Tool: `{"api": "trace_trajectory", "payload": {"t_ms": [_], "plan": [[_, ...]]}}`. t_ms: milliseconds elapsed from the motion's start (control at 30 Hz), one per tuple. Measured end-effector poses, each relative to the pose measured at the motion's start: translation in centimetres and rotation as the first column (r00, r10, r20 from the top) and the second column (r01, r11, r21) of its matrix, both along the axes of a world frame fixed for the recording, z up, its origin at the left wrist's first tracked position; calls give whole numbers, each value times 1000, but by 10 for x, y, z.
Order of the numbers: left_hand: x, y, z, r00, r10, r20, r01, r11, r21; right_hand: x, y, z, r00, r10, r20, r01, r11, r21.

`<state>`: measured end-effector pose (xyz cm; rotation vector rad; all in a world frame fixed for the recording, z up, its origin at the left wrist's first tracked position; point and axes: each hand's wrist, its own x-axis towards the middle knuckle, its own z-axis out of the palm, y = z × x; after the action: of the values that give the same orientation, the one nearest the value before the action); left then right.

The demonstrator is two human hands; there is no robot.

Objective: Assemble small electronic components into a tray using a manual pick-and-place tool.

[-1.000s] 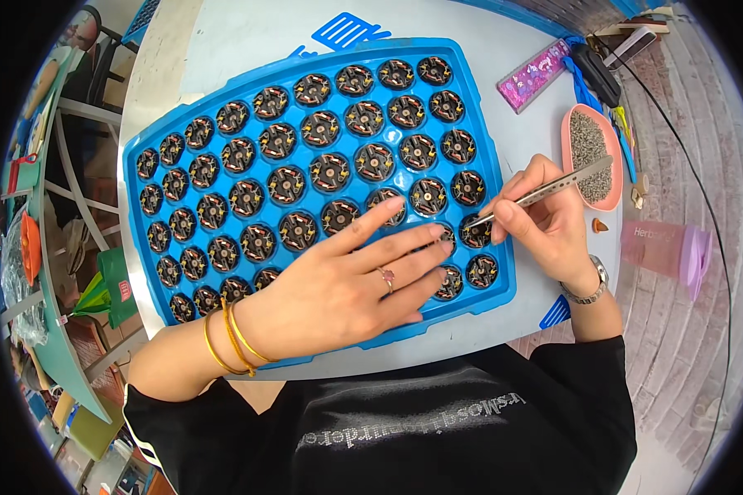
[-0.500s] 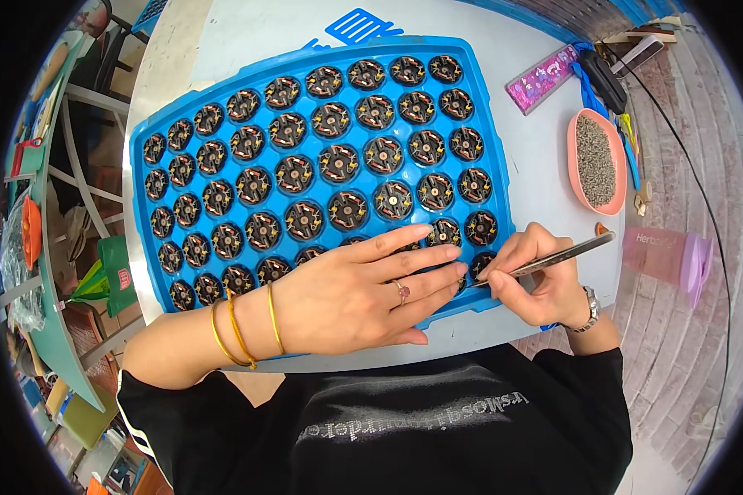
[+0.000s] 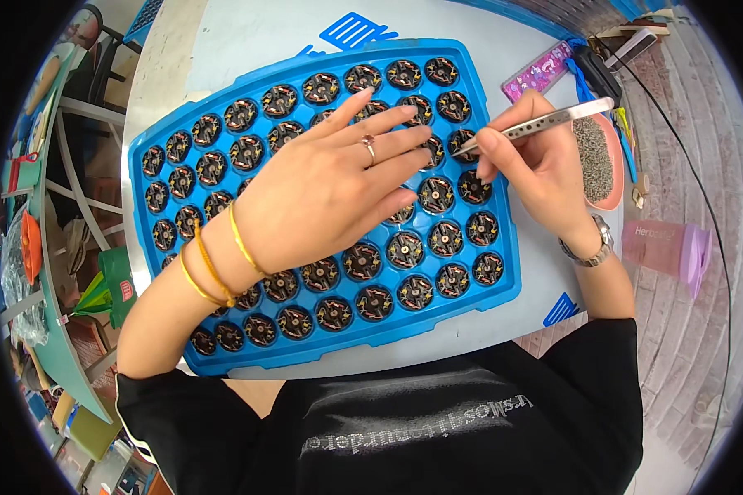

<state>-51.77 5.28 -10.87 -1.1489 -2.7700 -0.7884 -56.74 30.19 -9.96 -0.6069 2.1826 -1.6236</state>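
A blue tray (image 3: 380,337) lies on the table, holding rows of round black components (image 3: 415,291) with small copper, red and yellow parts. Over its middle, my left hand (image 3: 330,177) is spread flat, palm down, with fingers stretched to the right; it covers several components and holds nothing. My right hand (image 3: 545,169) grips metal tweezers (image 3: 545,121), a row of holes along their body. Their tip points left and down, close to the components in the right-hand columns. Whether the tip pinches anything is too small to tell.
Right of the tray stands a pink dish (image 3: 611,200) of small greyish pieces (image 3: 593,157), partly behind my right hand. Beyond it are a pink patterned case (image 3: 539,78), a black case (image 3: 598,76) and a cable. A pinkish bottle (image 3: 660,250) is farther right.
Both hands have moved away from me, from the tray's near right part to its upper middle and right side. The near rows of components are now uncovered. The tweezers stay in my right hand.
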Motion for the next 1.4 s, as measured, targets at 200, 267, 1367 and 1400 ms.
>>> {"api": "trace_trajectory", "payload": {"t_ms": [200,267,1367,1400], "plan": [[-2,-5,-10,999,-46,-3,45,997,-69,-1,-6,-12,1000,-11,-8,11,1000,-8],[-1,-7,-11,999,-43,-6,43,998,-47,0,-6,-11,1000,18,-18,-19,1000,-3],[15,-10,-9,991,-118,63,119,993,-19,30,-2,-15,999,21,-45,-19,998,53],[15,-11,-9,991,-118,62,119,993,-21,30,0,-15,999,12,-43,-11,1000,29]]}}
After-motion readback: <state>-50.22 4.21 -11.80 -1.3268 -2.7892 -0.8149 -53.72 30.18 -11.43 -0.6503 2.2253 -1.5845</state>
